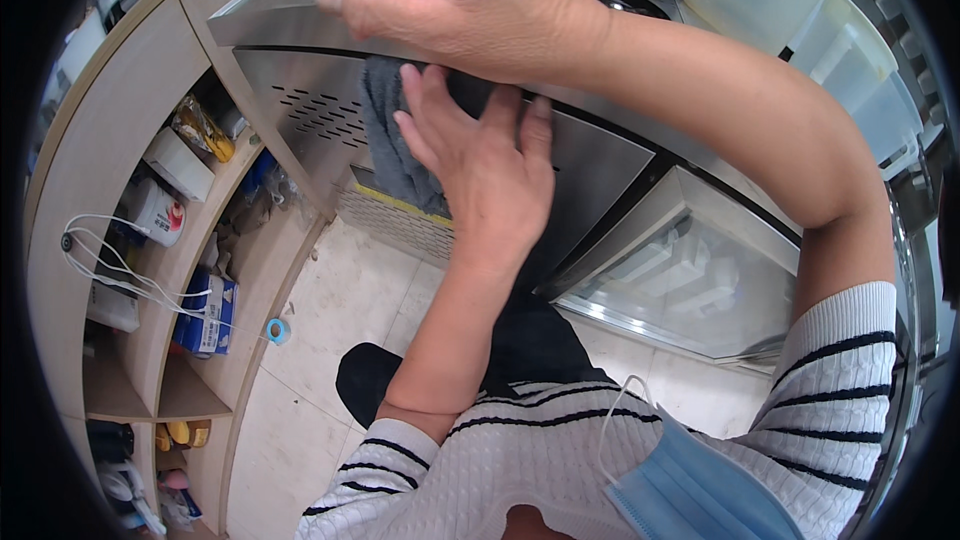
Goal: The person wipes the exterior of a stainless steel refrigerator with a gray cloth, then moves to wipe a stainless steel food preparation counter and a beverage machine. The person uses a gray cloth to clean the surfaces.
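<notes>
My left hand (487, 157) presses a grey cloth (401, 142) against the upper front of a stainless-steel cabinet (300, 90). Its fingers are spread, and part of the cloth hangs down over slotted vents. Above it, my right hand (465, 7) reaches across from the right with bent fingers. Its thumb lies by the edge of a raised steel-framed panel (277, 11). Whether the fingers grip that edge is hidden behind the hand.
A glass-fronted door (682, 270) stands at the lower right of the cabinet. Translucent plastic jugs (832, 37) stand at upper right. Wooden shelves (217, 195) on the left hold boxes and a tub. A blue tape roll (277, 331) and white cable (127, 270) are near. A face mask (697, 472) hangs before me.
</notes>
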